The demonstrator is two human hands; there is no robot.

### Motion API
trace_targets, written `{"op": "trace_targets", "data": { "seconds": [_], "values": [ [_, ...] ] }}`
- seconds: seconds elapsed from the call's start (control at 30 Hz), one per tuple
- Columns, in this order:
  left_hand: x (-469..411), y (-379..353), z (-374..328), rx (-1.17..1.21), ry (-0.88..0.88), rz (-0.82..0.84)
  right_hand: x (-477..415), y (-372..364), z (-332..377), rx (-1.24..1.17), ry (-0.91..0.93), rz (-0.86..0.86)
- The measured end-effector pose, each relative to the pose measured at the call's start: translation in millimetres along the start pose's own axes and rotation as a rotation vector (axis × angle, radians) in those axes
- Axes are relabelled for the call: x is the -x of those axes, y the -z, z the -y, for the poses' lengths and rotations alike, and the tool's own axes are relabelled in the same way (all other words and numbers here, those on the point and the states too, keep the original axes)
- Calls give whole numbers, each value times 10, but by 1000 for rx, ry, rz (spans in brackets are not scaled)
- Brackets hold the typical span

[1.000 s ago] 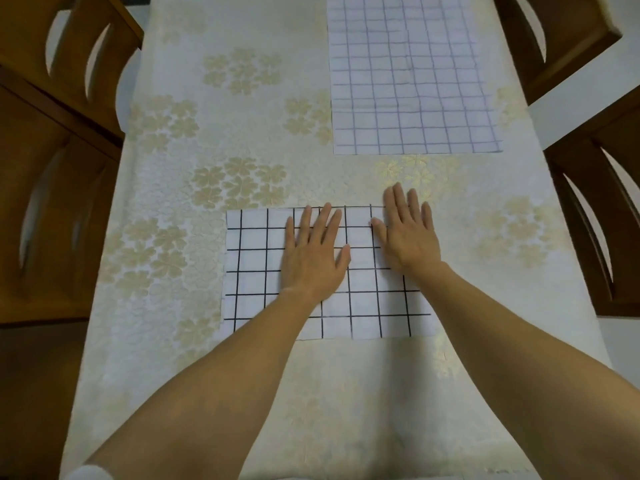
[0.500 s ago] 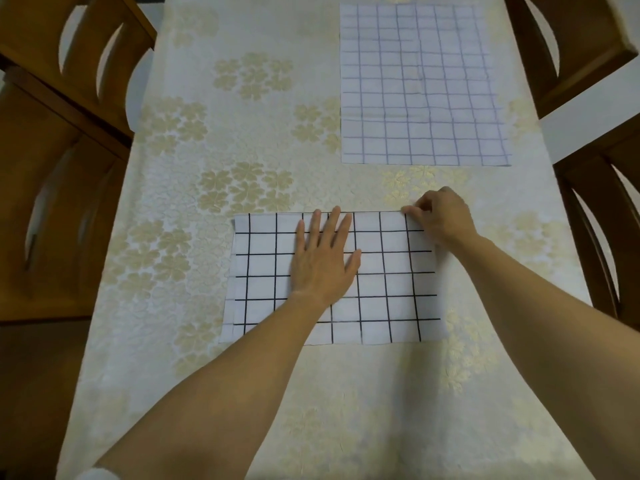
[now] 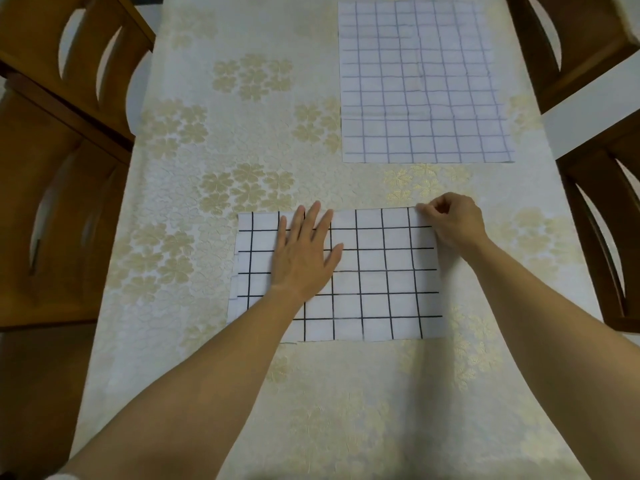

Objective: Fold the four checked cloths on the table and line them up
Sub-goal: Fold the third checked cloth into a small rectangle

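A white cloth with a black check [image 3: 381, 289] lies flat on the table in front of me, with layered edges showing at its left side. My left hand [image 3: 304, 251] rests flat on its left half, fingers straight and spread. My right hand [image 3: 453, 220] has its fingers curled and pinches the cloth's far right corner. Farther back on the right lies a second cloth with a faint purple-grey check [image 3: 422, 81], spread flat and apart from both hands. Only these two cloths are in view.
The table carries a cream tablecloth with gold flower patterns [image 3: 242, 161]. Wooden chairs stand along the left side [image 3: 52, 168] and the right side [image 3: 602, 220]. Another chair back [image 3: 568, 46] is at the far right.
My right hand slid from lying flat on the cloth's middle to its far right corner and curled onto it. My left hand stays flat on the cloth.
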State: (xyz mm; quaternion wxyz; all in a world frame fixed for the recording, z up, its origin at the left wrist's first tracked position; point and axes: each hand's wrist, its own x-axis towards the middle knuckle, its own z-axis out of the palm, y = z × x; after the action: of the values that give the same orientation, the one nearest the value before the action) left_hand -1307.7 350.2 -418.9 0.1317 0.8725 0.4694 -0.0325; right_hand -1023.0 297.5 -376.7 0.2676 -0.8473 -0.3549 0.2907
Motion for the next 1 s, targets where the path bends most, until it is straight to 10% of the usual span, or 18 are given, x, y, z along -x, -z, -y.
{"op": "trace_targets", "data": {
  "seconds": [0.47,1.0],
  "values": [
    [180,-67,-66,1,9,-28,787,168,-150,-71,-172,205],
    [173,-86,-59,8,17,-16,1546,59,660,177,288,-236]
  ]
}}
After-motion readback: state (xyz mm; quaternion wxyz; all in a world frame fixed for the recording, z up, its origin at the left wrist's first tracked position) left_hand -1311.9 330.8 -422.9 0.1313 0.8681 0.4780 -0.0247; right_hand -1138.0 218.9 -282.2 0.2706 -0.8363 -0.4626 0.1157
